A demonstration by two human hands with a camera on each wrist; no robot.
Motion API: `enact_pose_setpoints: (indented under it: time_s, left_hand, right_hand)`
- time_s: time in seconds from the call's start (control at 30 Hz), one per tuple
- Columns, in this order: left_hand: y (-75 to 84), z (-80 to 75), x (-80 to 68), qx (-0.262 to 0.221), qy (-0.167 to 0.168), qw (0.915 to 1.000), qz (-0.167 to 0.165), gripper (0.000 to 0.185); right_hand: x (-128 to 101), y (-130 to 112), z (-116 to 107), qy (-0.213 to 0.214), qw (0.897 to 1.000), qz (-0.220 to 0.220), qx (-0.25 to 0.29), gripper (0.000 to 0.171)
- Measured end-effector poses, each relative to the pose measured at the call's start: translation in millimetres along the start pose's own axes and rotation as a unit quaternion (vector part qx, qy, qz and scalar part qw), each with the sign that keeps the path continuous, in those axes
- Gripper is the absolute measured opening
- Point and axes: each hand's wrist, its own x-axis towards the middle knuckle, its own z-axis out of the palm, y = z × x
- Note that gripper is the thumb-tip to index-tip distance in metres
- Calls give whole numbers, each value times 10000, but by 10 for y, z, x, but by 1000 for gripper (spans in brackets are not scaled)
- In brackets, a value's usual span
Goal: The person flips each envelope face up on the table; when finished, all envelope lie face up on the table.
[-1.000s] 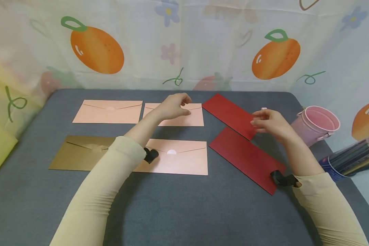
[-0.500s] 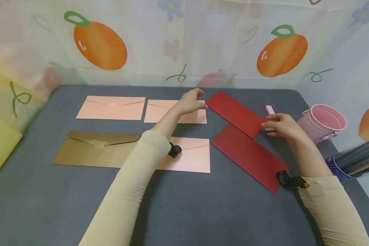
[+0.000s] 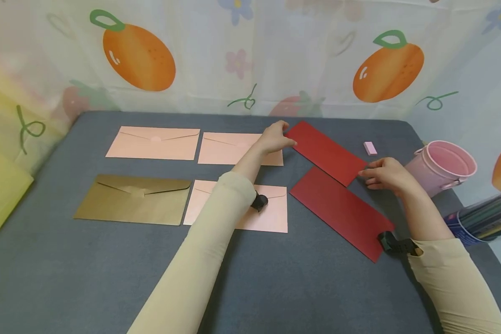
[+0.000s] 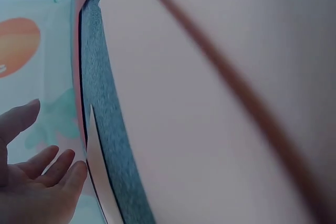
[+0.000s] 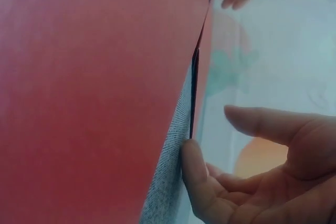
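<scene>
Far red envelope [image 3: 325, 152] is touched at opposite ends by left hand [image 3: 274, 138] and right hand [image 3: 386, 174], fingers relaxed, nothing grasped; straightening judged barely begun, near red envelope [image 3: 341, 212] untouched

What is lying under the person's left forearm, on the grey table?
Under the left forearm lies a pink envelope, flat on the grey table. Its left and right parts show; the sleeve covers the middle, so its flap seal cannot be seen.

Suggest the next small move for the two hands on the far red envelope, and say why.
Probably nudge the far red envelope square. The left hand touches its far-left corner, the right hand its near-right corner, both open, and it lies skewed, unlike the pink envelopes, which sit in straight rows.
</scene>
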Motion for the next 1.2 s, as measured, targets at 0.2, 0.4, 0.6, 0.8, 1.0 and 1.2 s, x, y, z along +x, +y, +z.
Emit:
enact_pose_setpoints:
  time_s: [0.2, 0.4, 0.6, 0.8, 1.0, 1.2]
  left_hand:
    - [6, 50, 39, 62, -37, 10000, -53, 70]
    - [-20, 74, 69, 340, -141, 9992, -144, 70]
    - [-47, 73, 65, 307, -140, 9994, -96, 69]
    - [-61, 76, 64, 127, -189, 9997, -22, 68]
    - [-76, 75, 53, -176, -230, 9996, -12, 65]
    - [-89, 63, 48, -517, -220, 9984, -62, 62]
  right_hand:
    - [-25, -2, 14, 6, 9998, 13, -209, 61]
    - [-39, 9, 35, -29, 9995, 24, -301, 58]
    - [-37, 1, 51, -54, 9996, -4, -278, 55]
    - [-35, -2, 57, -59, 9997, -71, -228, 53]
    - [-15, 9, 70, -154, 9998, -81, -39, 57]
    - [11, -4, 80, -271, 9984, -28, 501, 59]
